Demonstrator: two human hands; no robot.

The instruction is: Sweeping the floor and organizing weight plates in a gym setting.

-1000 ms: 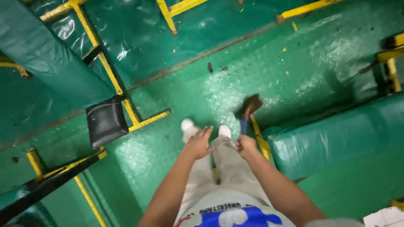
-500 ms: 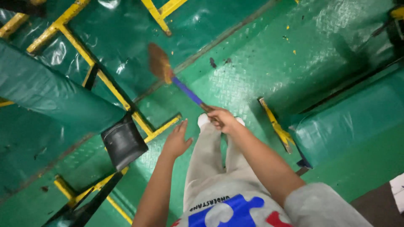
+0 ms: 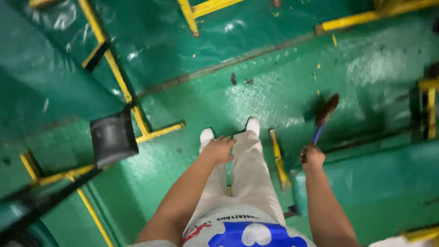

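Two hands: right hand fingers clasp a brush; left hand fingers loose, empty.

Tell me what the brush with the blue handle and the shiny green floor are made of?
The brush with the blue handle in the right hand looks like plastic, with a dark brown bristle head; blur leaves that open. The shiny green floor seems to be painted metal: it shows a raised tread pattern and glossy glare.

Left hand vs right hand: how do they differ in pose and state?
The left hand is empty, fingers loosely curled, above the person's leg; the right hand is fisted around a blue-handled brush. The left sits near the white shoes; the right is out beside the yellow bar. Both are bare.
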